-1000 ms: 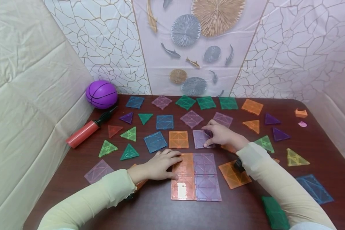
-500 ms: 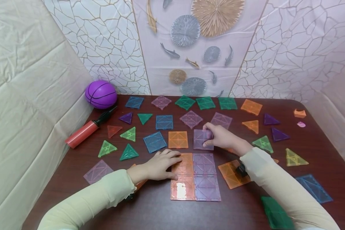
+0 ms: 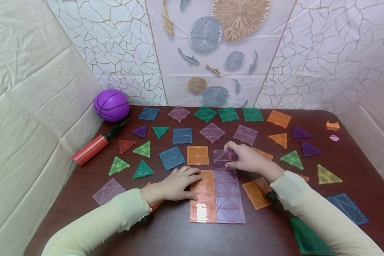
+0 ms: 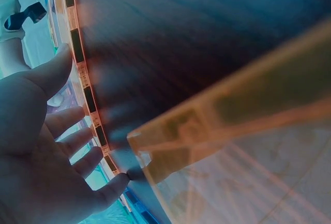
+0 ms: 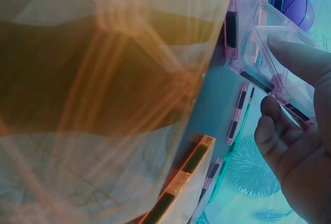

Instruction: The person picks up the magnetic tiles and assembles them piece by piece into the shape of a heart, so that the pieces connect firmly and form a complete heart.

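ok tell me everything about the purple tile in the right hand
The purple tile is a translucent, plastic-looking square, with lines crossing its face and dark strips along its edge. The right hand pinches its right side between thumb and fingers. It looks tilted, its near edge at the far end of the flat purple tiles; whether they touch is hard to tell. An orange square lies apart to its left.

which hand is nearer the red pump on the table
Left. The left hand touches the orange tiles, to the right of the red pump; the right hand is farther right, pinching a purple tile.
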{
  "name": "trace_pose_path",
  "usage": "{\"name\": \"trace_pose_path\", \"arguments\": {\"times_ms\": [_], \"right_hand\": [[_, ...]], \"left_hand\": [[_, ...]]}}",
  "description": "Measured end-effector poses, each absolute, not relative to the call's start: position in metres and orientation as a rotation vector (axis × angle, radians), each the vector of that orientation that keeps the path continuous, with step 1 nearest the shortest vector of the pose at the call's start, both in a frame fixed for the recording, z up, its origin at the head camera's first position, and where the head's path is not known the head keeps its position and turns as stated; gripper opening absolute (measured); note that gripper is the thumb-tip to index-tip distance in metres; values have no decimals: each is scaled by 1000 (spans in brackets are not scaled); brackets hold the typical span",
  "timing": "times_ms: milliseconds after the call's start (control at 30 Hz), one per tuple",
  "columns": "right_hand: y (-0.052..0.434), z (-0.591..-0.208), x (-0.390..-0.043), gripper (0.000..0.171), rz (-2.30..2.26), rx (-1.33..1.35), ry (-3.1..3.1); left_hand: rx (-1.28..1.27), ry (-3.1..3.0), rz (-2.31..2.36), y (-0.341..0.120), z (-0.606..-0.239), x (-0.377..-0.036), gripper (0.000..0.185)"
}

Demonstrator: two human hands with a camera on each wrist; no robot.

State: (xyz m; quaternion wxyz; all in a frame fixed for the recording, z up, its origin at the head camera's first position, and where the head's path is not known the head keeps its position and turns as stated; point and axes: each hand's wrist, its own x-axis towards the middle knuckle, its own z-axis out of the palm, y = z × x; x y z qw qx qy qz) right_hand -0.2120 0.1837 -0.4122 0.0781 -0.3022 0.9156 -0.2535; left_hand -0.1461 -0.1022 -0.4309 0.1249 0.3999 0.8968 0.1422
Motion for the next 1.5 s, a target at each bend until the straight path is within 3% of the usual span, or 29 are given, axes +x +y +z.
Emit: {"name": "trace_pose_path", "arguments": {"times_ms": [500, 767, 1167, 1500], "right_hand": [[192, -409, -192, 26, -757, -1071, 2766], [195, -418, -190, 18, -907, -994, 2724], [196, -418, -187, 17, -965, -915, 2677], [197, -419, -188, 17, -984, -904, 2664]], "left_hand": [[1117, 2602, 411, -101, -430, -148, 67], [1125, 2594, 380, -100, -427, -152, 67], [1047, 2538, 685, -93, -412, -196, 58], [893, 2680, 707, -91, -417, -230, 66]]}}
